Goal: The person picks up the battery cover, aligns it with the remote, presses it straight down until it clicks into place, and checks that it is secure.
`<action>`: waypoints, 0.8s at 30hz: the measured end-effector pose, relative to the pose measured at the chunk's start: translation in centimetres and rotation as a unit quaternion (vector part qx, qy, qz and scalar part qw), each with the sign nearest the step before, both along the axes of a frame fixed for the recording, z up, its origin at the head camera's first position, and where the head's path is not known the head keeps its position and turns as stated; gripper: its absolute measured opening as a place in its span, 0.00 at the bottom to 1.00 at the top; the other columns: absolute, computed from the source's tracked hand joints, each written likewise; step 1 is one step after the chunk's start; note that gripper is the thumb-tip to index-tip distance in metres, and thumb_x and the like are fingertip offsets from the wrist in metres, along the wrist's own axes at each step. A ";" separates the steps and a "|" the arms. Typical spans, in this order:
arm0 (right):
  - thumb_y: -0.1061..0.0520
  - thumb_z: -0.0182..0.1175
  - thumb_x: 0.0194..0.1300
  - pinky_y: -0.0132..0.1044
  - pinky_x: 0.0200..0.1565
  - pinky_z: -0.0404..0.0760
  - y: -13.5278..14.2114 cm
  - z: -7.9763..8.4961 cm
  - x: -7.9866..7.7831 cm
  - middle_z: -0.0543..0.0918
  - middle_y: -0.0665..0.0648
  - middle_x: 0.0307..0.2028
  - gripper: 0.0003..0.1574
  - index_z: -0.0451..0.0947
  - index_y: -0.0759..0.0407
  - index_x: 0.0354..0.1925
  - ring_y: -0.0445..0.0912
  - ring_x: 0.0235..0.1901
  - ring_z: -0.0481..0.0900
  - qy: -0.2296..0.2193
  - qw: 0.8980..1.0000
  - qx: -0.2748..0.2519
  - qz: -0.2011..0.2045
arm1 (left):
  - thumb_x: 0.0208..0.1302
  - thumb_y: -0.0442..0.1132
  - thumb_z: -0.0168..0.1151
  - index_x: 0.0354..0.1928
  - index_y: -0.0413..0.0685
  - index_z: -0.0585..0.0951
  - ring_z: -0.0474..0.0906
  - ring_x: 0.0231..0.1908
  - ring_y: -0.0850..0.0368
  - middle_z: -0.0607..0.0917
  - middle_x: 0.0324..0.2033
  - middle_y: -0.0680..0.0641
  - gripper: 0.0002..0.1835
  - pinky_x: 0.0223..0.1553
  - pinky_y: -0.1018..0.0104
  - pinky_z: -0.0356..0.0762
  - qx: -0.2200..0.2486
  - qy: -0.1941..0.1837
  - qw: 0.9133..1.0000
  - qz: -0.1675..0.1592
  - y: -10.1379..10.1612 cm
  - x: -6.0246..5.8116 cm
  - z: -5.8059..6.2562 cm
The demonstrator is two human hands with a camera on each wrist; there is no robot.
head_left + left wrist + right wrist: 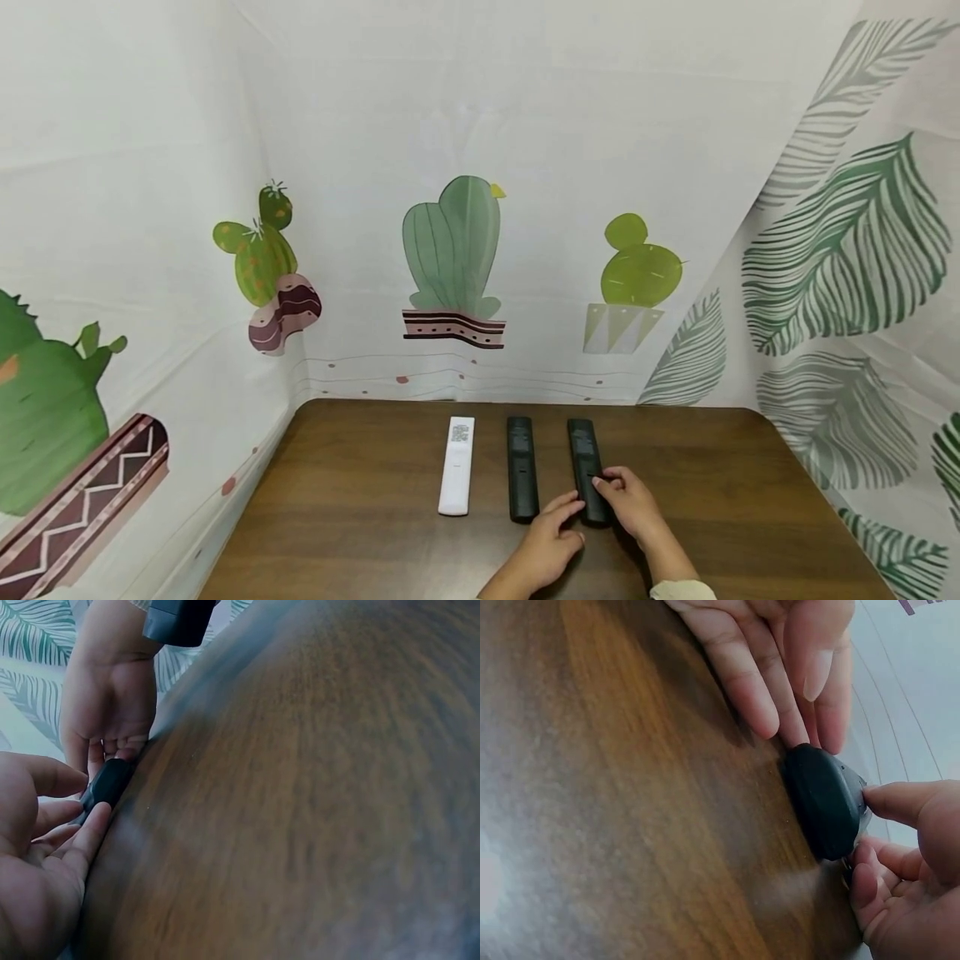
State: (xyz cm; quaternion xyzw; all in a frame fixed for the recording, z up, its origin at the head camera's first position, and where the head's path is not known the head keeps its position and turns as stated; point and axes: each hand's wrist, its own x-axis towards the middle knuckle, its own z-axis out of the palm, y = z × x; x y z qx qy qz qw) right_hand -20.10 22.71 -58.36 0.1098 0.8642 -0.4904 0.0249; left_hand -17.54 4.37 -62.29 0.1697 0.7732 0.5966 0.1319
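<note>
Three remote controls lie lengthwise in a row on the table, their labelled sides up. My right hand (632,503) is at the near half of the rightmost black remote control (583,450), thumb on its upper face and fingers curled along its right side. The right wrist view shows that remote's rounded near end (821,802) between both hands. Straight, loosely spread fingers of my left hand (549,546) reach the same remote's left edge. Beside it is the middle black remote control (522,467), and farther left the white remote control (456,471) with printed text near its far end.
The brown wooden table (345,500) has rounded far corners. Behind it and at both sides hangs a white cloth (547,125) printed with cacti and leaves. A dark device (178,621) sits on the right wrist.
</note>
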 end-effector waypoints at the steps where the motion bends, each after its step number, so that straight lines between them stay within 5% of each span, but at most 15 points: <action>1: 0.51 0.60 0.71 0.35 0.39 0.72 0.0 0.0 0.0 0.77 0.58 0.38 0.28 0.73 0.71 0.59 0.45 0.38 0.73 -0.001 1.000 0.000 0.001 | 0.60 0.34 0.61 0.66 0.43 0.77 0.76 0.47 0.71 0.71 0.72 0.48 0.29 0.39 0.79 0.75 0.000 0.000 1.000 -0.002 0.0 0.0 0.1; 9: 0.51 0.59 0.72 0.36 0.41 0.71 0.4 0.0 0.0 0.78 0.59 0.40 0.27 0.73 0.70 0.59 0.46 0.40 0.74 -0.007 1.000 0.014 0.001 | 0.62 0.35 0.60 0.66 0.41 0.77 0.74 0.58 0.65 0.71 0.72 0.47 0.28 0.46 0.79 0.75 -0.003 0.005 1.000 -0.017 -0.1 0.2 0.6; 19: 0.47 0.58 0.72 0.35 0.40 0.75 0.6 -0.1 0.0 0.80 0.61 0.44 0.31 0.72 0.69 0.61 0.47 0.42 0.78 -0.019 1.000 -0.015 -0.002 | 0.61 0.35 0.61 0.66 0.40 0.76 0.76 0.52 0.68 0.71 0.72 0.46 0.29 0.44 0.79 0.74 0.012 -0.006 1.000 -0.013 -0.2 0.3 0.7; 24: 0.48 0.57 0.73 0.36 0.43 0.74 0.1 0.3 0.0 0.80 0.62 0.44 0.30 0.72 0.70 0.61 0.49 0.44 0.77 -0.015 1.000 -0.003 -0.002 | 0.60 0.37 0.64 0.66 0.48 0.77 0.72 0.65 0.58 0.73 0.70 0.50 0.29 0.60 0.73 0.70 0.032 -0.032 0.999 0.015 -0.2 0.1 0.3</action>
